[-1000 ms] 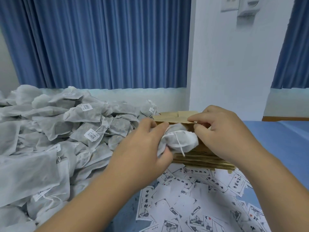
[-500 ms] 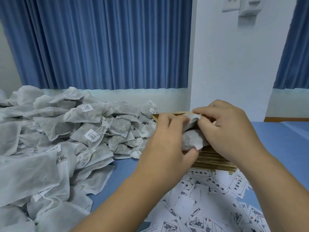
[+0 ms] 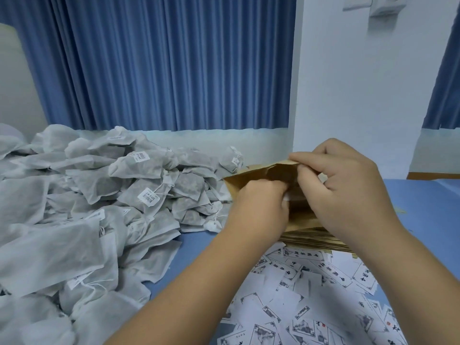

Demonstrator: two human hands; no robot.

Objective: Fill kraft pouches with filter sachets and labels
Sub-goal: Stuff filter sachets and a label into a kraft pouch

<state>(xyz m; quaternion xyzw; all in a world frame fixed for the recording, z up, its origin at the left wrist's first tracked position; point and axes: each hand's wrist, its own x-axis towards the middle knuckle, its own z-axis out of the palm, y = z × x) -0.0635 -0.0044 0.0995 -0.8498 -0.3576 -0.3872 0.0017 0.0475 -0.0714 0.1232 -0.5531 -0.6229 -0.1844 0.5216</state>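
Observation:
A brown kraft pouch (image 3: pixel 261 176) stands open on top of a flat stack of kraft pouches (image 3: pixel 311 239). My right hand (image 3: pixel 348 190) pinches the pouch's upper rim and holds its mouth open. My left hand (image 3: pixel 258 207) has its fingers pushed into the mouth, curled round a white filter sachet (image 3: pixel 286 196) of which only a small corner shows. A large heap of grey-white filter sachets (image 3: pixel 99 207) with barcode tags covers the table's left side. Printed paper labels (image 3: pixel 311 295) lie scattered in front of the stack.
The blue table top (image 3: pixel 423 207) shows to the right of the pouch stack. Blue curtains (image 3: pixel 161 63) and a white wall (image 3: pixel 361 83) stand close behind the table. A strip of blue table (image 3: pixel 194 242) runs between the sachet heap and the labels.
The sachet, held in front of the pouch a second ago, has gone almost fully inside it. My left hand has followed it into the mouth. My right hand stays on the rim.

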